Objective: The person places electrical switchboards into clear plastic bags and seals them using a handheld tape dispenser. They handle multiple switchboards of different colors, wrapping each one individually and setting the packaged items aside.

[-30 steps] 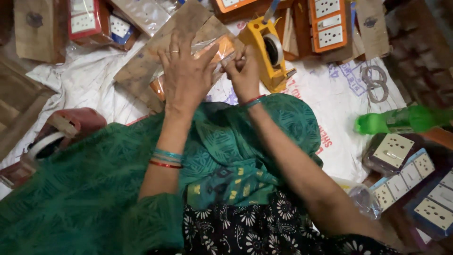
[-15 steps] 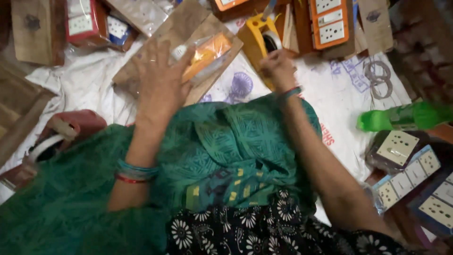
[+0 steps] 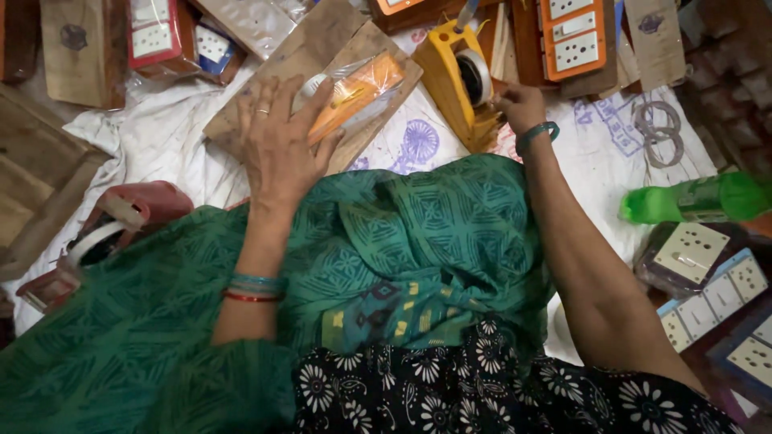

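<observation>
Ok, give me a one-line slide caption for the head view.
Left hand presses a plastic-wrapped orange pack on cardboard while right hand touches the yellow tape dispenser.

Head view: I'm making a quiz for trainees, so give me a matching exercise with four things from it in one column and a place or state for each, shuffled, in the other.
Things:
1. left hand
2. right hand
3. green bottle
4. maroon tape dispenser

Places or states:
A. lying on its side at the right edge
B. at the yellow tape dispenser
C. flat on the wrapped orange packet
D. at the left, by the green cloth

Pairs: 1-C, 2-B, 3-A, 4-D
</observation>
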`<act>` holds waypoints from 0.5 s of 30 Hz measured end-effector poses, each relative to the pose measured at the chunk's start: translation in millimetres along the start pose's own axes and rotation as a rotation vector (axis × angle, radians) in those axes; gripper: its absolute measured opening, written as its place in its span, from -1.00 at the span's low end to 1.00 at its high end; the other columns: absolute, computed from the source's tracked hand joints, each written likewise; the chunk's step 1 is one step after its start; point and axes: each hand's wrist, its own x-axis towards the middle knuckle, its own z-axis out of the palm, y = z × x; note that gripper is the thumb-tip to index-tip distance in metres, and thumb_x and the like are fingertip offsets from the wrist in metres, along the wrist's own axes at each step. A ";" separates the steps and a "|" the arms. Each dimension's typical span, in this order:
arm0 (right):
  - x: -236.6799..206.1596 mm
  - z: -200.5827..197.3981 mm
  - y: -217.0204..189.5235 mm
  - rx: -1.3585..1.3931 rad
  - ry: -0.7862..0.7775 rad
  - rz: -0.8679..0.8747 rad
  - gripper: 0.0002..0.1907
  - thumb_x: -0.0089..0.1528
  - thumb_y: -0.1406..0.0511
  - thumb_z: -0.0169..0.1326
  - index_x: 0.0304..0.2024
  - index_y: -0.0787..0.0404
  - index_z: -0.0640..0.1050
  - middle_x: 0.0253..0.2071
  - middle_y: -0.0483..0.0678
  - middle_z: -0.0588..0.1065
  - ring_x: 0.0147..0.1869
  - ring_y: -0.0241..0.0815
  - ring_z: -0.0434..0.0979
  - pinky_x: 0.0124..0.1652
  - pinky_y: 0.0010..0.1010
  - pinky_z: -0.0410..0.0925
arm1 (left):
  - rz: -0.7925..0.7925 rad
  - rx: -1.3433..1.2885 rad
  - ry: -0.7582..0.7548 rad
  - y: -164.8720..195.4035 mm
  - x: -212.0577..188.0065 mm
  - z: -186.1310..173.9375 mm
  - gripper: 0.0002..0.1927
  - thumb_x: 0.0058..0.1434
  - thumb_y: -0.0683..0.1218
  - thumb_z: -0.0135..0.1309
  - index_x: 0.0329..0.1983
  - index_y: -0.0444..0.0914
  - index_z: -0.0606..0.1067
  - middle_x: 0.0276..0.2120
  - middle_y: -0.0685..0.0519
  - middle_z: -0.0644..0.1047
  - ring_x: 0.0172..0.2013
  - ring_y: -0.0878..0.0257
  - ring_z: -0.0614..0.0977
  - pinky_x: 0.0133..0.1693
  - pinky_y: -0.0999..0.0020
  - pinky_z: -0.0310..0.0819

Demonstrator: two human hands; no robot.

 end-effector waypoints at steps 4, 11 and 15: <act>-18.3 -16.2 -10.8 0.157 -0.013 -0.069 -0.91 0.29 0.37 0.19 -0.28 0.29 0.58 -0.37 -0.11 0.53 -0.31 -0.33 0.54 -0.31 -0.38 0.44 | 0.002 -0.023 0.034 0.6 -2.7 0.5 -0.45 0.23 0.11 0.31 0.31 0.04 0.55 0.24 -0.09 0.45 0.29 -0.19 0.41 0.30 -0.29 0.08; -65.2 -43.6 28.6 0.116 0.018 0.240 -0.91 0.27 0.32 0.20 -0.29 0.22 0.58 -0.40 -0.14 0.54 -0.32 -0.34 0.52 -0.30 -0.50 0.33 | -0.042 -0.012 0.091 10.0 -6.9 11.0 -0.51 0.23 0.10 0.32 0.24 0.07 0.56 0.22 -0.06 0.46 0.29 -0.16 0.41 0.33 -0.25 0.10; -51.1 -35.5 40.1 0.235 -0.147 0.388 -0.93 0.19 0.32 0.22 -0.29 0.18 0.60 -0.39 -0.17 0.52 -0.31 -0.34 0.52 -0.30 -0.49 0.38 | -0.081 0.027 0.200 29.8 -7.9 25.7 -0.49 0.26 0.05 0.30 0.29 -0.04 0.55 0.23 -0.11 0.44 0.29 -0.20 0.37 0.32 -0.22 0.12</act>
